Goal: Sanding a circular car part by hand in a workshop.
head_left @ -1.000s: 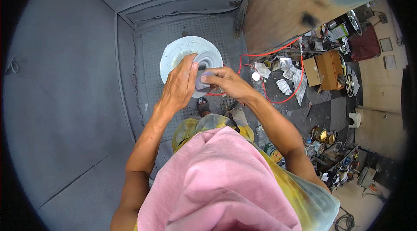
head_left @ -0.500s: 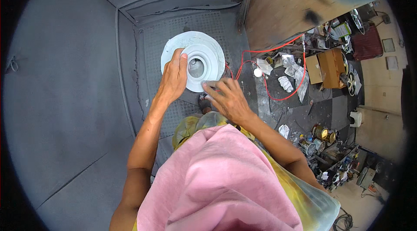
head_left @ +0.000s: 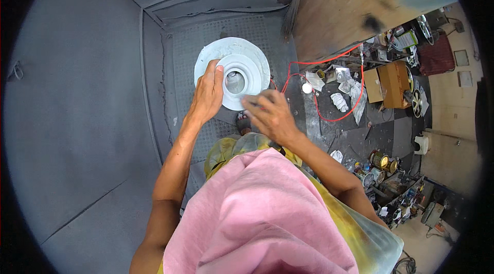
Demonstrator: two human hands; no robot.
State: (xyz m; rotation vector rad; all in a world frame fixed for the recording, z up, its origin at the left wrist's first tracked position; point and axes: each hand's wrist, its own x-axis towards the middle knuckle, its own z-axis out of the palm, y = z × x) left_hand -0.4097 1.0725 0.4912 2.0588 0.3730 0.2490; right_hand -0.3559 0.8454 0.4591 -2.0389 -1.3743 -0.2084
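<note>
My left hand [head_left: 208, 93] is closed on the left edge of a white round ring-shaped piece [head_left: 234, 102] with stepped rims and a hole in its middle. The thumb lies over the near face; the other fingers go behind it. At the lower right rim is my right hand [head_left: 275, 115], its bent fingers smeared by motion, so I cannot tell whether they grip the rim. Behind and below the ring piece shows a larger white disc [head_left: 247, 46] with an uneven, smeared surface.
A grey wall [head_left: 82, 93] rises on the left, a wooden panel [head_left: 339, 11] at the upper right. A red hose [head_left: 337, 118] loops over the floor among crumpled papers. Further right are a cardboard box [head_left: 395, 84] and several paint cans [head_left: 379, 159]. Pink cloth [head_left: 257, 207] hangs below my arms.
The right hand has shifted slightly along the lower right rim and is more blurred. The left hand keeps its hold. The whole view has shifted a little.
</note>
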